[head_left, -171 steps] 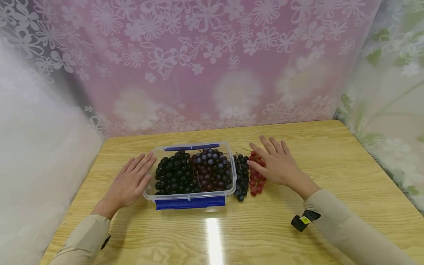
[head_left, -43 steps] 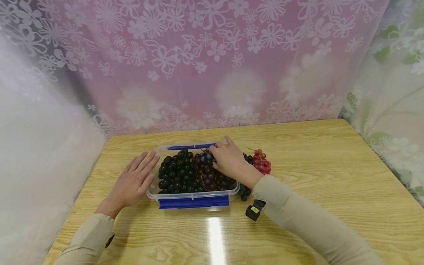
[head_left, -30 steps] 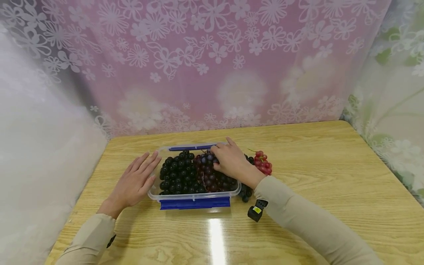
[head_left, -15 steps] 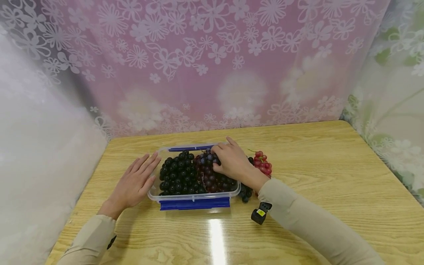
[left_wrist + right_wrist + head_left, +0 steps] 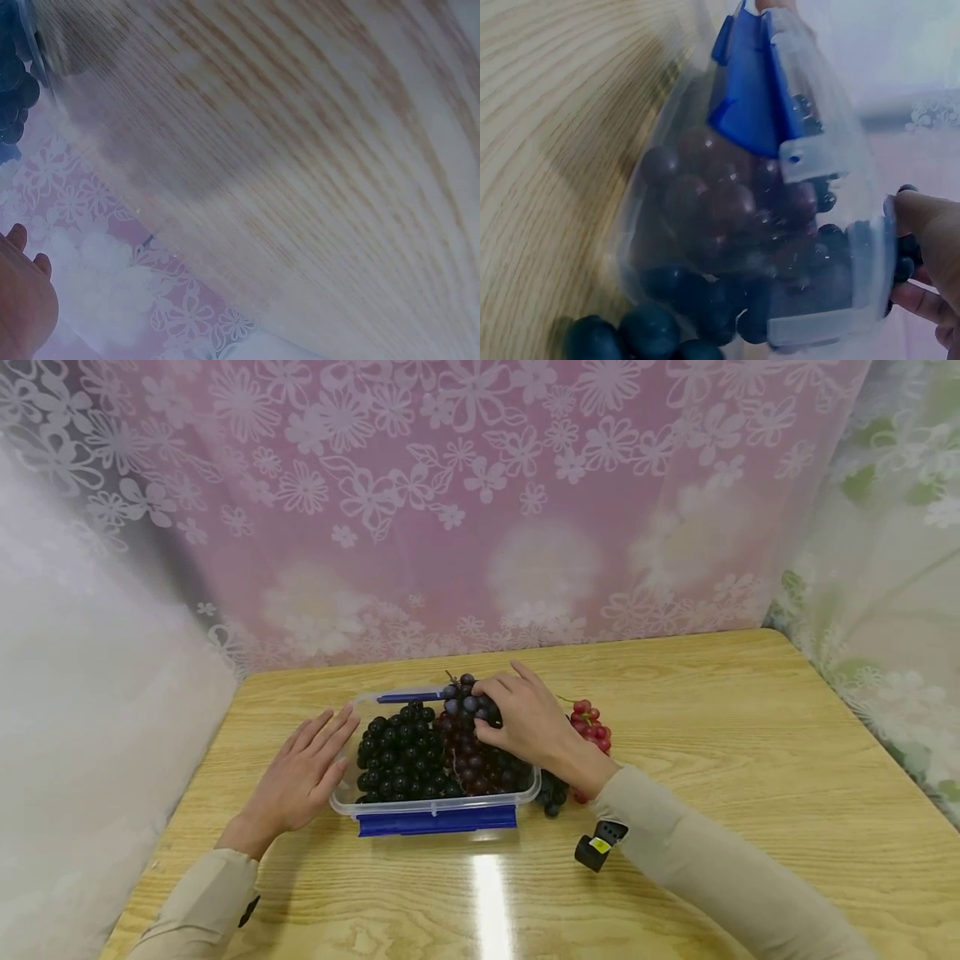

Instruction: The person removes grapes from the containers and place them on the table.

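Observation:
A clear plastic container [image 5: 480, 804] with blue clasps holds black grapes [image 5: 401, 752] on its left side and reddish-purple grapes [image 5: 471, 764] on its right. My right hand [image 5: 528, 718] grips a bunch of dark bluish grapes [image 5: 461, 697] above the container's back right part; its stem sticks up past the back rim. In the right wrist view that bunch [image 5: 906, 255] shows between the fingers, beyond the clear wall. My left hand [image 5: 296, 781] lies with straight fingers against the container's left rim. Only part of the left hand [image 5: 26, 300] enters the left wrist view.
Right of the container, a dark grape bunch [image 5: 553, 795] and a red grape bunch [image 5: 588, 722] lie on the wooden table [image 5: 712, 718], partly under my right forearm. A pink floral curtain [image 5: 465, 568] hangs behind the table's back edge.
From the right of the container, my right hand has come over it and taken hold of the dark bluish bunch. That bunch has just risen toward the back rim. The left hand stays put.

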Tool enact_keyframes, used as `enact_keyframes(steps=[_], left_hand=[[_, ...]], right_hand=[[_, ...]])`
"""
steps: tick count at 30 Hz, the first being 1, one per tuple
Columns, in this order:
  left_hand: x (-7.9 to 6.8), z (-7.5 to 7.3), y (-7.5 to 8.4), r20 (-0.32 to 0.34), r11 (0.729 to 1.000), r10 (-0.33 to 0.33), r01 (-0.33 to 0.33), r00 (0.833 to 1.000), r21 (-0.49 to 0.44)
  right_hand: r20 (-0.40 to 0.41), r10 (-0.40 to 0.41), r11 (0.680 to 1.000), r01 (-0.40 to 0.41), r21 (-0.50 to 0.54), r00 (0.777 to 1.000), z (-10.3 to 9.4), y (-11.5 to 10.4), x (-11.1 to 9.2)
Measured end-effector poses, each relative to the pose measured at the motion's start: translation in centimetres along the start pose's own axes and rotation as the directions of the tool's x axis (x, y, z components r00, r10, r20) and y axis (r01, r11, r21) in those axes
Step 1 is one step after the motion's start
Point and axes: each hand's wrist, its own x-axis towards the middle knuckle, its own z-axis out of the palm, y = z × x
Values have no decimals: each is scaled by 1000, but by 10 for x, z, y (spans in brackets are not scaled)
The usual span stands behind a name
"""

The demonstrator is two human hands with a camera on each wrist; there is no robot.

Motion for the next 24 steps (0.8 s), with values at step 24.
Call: enact_keyframes(steps=[24], left_hand=[[-1,0,-1,-5,1000,9,-9,1000,-5]], right_hand=[[-212,-75,993,93,75,974,-38,-12,4]])
